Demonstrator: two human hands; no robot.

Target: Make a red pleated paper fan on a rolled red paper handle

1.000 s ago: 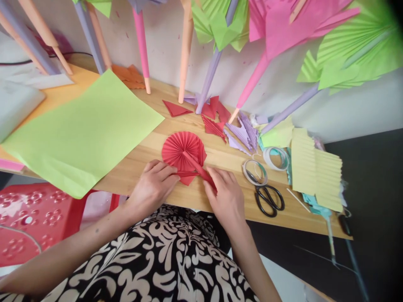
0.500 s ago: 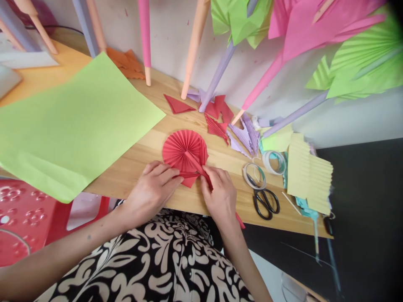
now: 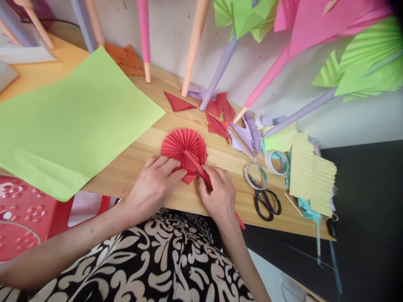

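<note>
On the wooden table lies a round, pleated red paper fan (image 3: pixel 176 144) with a rolled red paper stick (image 3: pixel 193 161) running from its centre toward me. My right hand (image 3: pixel 220 193) is closed around the stick, whose lower end sticks out by my wrist. My left hand (image 3: pixel 157 180) presses its fingertips on the fan's lower left folds; its thumb reaches toward the stick. What the left fingertips pinch is partly hidden beneath them. A small red flap shows below the fan, between the two hands.
A large green paper sheet (image 3: pixel 78 121) covers the table's left. Red scraps (image 3: pixel 217 126) and purple pleated scraps (image 3: pixel 245 134) lie behind the fan. To the right are tape rolls (image 3: pixel 256 176), black scissors (image 3: pixel 267 204) and pale yellow pleated paper (image 3: pixel 310 174). Paper-wrapped sticks (image 3: pixel 197 46) lean on the wall.
My left fingers have shifted slightly up over the fan's lower edge, and the hand is more arched. My right hand keeps its hold on the stick. The view has moved a little.
</note>
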